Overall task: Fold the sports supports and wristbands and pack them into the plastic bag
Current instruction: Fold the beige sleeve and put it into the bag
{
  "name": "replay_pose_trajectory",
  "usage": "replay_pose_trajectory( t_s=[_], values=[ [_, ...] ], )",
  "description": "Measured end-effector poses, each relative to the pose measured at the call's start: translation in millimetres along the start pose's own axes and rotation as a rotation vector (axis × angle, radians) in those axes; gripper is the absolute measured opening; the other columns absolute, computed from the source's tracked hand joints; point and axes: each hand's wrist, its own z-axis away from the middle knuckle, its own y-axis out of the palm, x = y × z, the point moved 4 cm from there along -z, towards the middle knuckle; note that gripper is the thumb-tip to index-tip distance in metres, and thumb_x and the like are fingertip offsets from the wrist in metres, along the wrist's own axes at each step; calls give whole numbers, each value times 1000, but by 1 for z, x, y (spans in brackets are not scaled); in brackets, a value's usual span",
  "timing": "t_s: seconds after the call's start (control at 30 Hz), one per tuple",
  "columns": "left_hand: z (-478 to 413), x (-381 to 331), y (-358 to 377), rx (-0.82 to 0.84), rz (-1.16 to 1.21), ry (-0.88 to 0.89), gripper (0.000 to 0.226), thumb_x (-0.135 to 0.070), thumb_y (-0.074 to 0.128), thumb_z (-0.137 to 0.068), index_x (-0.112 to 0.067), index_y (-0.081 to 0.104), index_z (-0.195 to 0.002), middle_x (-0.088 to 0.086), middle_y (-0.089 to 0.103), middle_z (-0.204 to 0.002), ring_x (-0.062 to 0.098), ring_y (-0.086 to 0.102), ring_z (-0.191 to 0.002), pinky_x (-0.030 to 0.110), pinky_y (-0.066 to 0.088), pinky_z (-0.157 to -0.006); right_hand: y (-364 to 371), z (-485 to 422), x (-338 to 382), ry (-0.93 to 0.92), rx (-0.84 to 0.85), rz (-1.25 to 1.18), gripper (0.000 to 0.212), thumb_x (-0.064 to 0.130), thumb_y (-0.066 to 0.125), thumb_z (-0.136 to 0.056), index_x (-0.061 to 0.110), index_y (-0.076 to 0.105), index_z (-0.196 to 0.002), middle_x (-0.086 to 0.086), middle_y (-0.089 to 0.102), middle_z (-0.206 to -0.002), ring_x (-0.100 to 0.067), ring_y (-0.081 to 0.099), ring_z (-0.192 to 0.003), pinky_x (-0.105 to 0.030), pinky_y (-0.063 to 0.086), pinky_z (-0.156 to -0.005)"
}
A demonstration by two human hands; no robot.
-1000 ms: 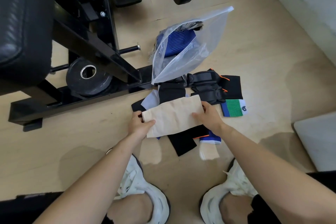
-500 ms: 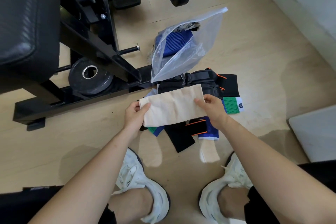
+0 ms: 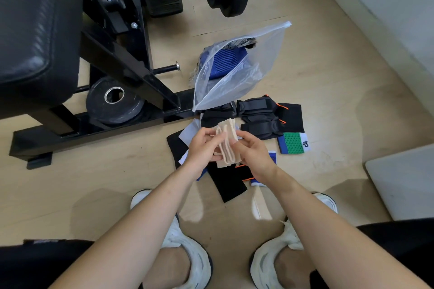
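The beige support [image 3: 226, 145] was stretched out flat a moment ago; now it is folded into a small bundle, so it looks ready to pack. The left hand [image 3: 203, 148] and right hand [image 3: 252, 151] both squeeze it, palms facing, just below the plastic bag [image 3: 249, 73].

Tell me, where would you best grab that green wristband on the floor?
Pinch the green wristband across its narrow width at the green middle, coming straight down from above. It lies flat on the floor, apart from the black supports, so its long edges look free.
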Motion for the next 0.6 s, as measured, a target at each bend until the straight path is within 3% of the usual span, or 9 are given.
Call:
replay_pose_trajectory(
  t_s=[0.17, 0.27, 0.33, 0.4, 0.43, 0.5, 0.6],
  values=[
    [5, -6, 1, 206, 71, -61, 41, -42, 46, -101, -16, 69, -122, 9, 73, -114, 25, 73, -100, 45, 61, -86, -3, 4, 6, -67, -48, 156, 43, 22, 81, -82, 19, 63, -121, -2, 72, -107, -8, 68, -95, -24, 58, -78],
    [2, -6, -6, 201, -7, -38, 36, -40, 46, -103, -20, 74, -116, 5, 75, -109, 24, 72, -95, 34, 59, -78, -13, 1, 7, -67, -93, 126, 32, 15, 76, -85, 14, 66, -116, -6, 73, -105, -14, 69, -94, -35, 59, -84],
    [-1, -4, -16, 11, -16, 4, 24, -32, 59, -97, -18, 76, -106, 4, 75, -97, 22, 67, -87, 27, 54, -68, -20, -2, 8, -17, -88, 68, 30, 16, 74, -86, 16, 68, -115, -8, 73, -108, -25, 69, -102, -48, 56, -92],
    [-4, 1, -25, -144, -46, 19, 19, -30, 64, -94, -18, 72, -107, 0, 71, -100, 17, 63, -92, 27, 52, -73, -25, -4, 9, 64, -8, -48, 32, 18, 71, -88, 14, 67, -120, -12, 70, -117, -31, 67, -107, -52, 54, -94],
    [-3, 5, -26, -140, -62, -13, 22, -33, 64, -94, -21, 69, -112, -2, 69, -108, 18, 64, -100, 30, 54, -81, -26, -3, 12, 109, 49, -119, 33, 17, 69, -90, 13, 65, -123, -13, 69, -120, -30, 67, -106, -50, 54, -92],
    [-3, 17, -21, 20, -12, -152, 32, -46, 63, -94, -26, 64, -120, 0, 69, -120, 21, 65, -112, 39, 54, -95, -27, -1, 17, 160, 113, -202, 33, 16, 65, -94, 11, 62, -126, -11, 69, -120, -26, 68, -104, -45, 55, -87],
    [4, 17, -8, 251, 16, -230, 37, -47, 64, -94, -24, 63, -123, 4, 73, -119, 21, 70, -109, 41, 57, -94, -32, 0, 12, 158, 29, -167, 31, 17, 65, -94, 11, 63, -124, -9, 71, -116, -26, 69, -103, -40, 56, -82]
  ],
)
